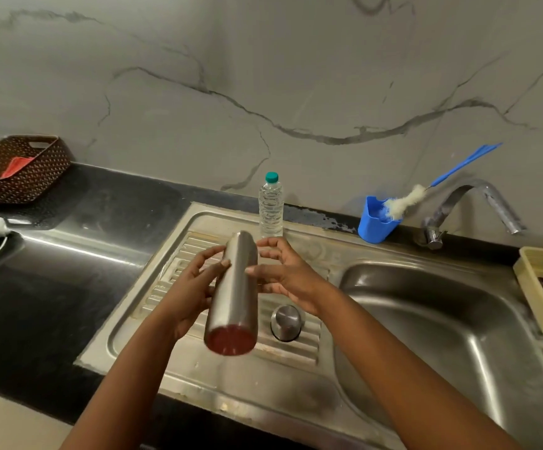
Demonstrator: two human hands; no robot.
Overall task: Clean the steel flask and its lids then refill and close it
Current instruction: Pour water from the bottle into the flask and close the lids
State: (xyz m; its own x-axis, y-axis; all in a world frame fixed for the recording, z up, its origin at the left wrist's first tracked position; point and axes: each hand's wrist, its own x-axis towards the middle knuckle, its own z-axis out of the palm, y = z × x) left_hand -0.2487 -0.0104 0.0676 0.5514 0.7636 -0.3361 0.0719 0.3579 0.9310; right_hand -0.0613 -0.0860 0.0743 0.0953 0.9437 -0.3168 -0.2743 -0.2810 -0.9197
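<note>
Two-handed grip: left hand [195,287], right hand [288,277], fingers seemingly loose around one steel flask [233,293].

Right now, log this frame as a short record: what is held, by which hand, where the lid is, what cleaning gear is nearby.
held item: steel flask, tilted, reddish end toward the camera
left hand: fingers on the flask's side
right hand: fingers on the flask's other side
lid: steel lid on the drainboard, apart from the flask
cleaning gear: bottle brush in blue holder
water: plastic bottle, capped
tap: no water seen running
</note>
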